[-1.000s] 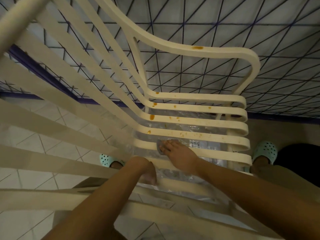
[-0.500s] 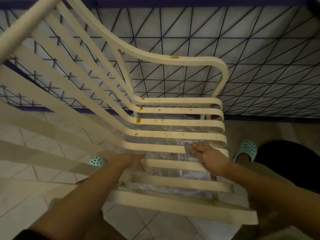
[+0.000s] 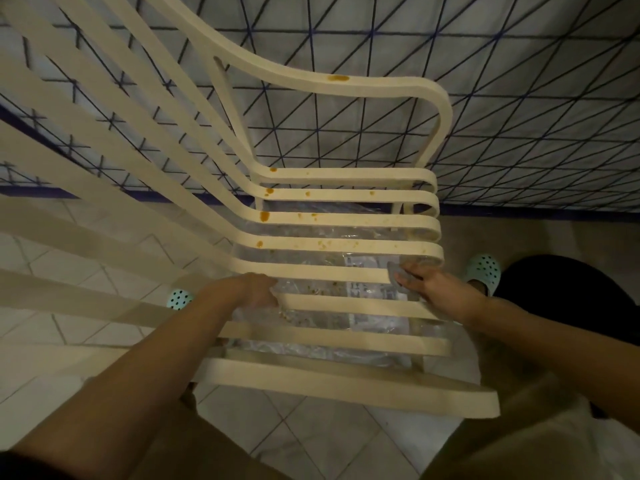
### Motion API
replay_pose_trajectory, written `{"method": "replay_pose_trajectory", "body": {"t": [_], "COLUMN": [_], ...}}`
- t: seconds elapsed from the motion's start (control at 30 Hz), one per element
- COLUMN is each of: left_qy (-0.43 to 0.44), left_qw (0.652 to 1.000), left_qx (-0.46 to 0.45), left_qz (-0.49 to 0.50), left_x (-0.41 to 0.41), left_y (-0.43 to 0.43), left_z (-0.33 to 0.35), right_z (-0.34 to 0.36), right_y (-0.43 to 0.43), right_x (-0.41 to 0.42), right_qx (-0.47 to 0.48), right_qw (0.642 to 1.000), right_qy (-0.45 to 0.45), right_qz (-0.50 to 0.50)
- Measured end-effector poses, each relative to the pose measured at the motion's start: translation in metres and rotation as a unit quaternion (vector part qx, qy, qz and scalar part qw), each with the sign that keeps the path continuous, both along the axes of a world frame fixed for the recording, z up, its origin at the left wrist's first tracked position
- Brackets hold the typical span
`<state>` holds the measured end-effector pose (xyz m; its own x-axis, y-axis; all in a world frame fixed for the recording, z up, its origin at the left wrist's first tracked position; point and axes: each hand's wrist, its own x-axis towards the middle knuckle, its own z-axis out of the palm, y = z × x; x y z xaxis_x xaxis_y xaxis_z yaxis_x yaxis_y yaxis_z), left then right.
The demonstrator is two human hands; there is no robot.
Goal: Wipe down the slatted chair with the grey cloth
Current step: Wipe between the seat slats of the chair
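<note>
Chair (image 3: 346, 244) slats run from nine o'clock to three o'clock across the seat, and that long axis decides the coming stroke, since the wiping hand sits at one end of it. The right hand (image 3: 433, 289) lies flat, fingers (image 3: 410, 277) spread and pressed down on the grey cloth (image 3: 394, 277), pinning it against the three o'clock end of a middle slat; only a small bunch of cloth shows past the fingertips. The left hand (image 3: 252, 292) is at the nine o'clock end of the neighbouring slats, curled over one where the seat bends up into the back. It seems to steady the frame, though how tightly it grips cannot be told.

From the cloth, the orange stains (image 3: 265, 216) lie towards eleven and twelve o'clock, on the four farther slats, thickest near their nine o'clock ends. One more smear (image 3: 337, 77) marks the armrest (image 3: 311, 77), well apart at twelve o'clock. The nearest slats, towards six o'clock, look clean. I judge the right hand is the nearer one for the next slat up.

Beneath the seat lies clear plastic sheet (image 3: 363, 327) holding crumbs, over pale floor tiles (image 3: 294, 427).
</note>
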<state>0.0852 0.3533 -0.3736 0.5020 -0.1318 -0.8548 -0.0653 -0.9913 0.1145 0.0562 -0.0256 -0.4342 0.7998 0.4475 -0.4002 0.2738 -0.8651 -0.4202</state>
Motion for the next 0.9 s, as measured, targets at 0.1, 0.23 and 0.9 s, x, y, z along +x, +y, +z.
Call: {"method": "replay_pose_trajectory", "body": {"t": [0.1,0.23,0.9], "left_qy": [-0.007,-0.012,-0.097], "left_qw": [1.0,1.0,0.862], "left_qx": [0.008,-0.011,-0.423], "left_qz": [-0.008,0.006,0.262], "left_x": [0.001,0.001,-0.003], "left_y": [-0.005,-0.003,-0.026], "left_z": [-0.001,-0.006,0.05], "right_z": [0.001,-0.005,0.075], "right_y": [0.03,0.072,0.146], "right_x": [0.003,0.01,0.021], "right_qx": [-0.044,0.015,0.407], "right_qw": [0.998,0.997,0.845], "right_qy": [0.0,-0.046,0.246], "right_qz": [0.036,0.054,-0.244]}}
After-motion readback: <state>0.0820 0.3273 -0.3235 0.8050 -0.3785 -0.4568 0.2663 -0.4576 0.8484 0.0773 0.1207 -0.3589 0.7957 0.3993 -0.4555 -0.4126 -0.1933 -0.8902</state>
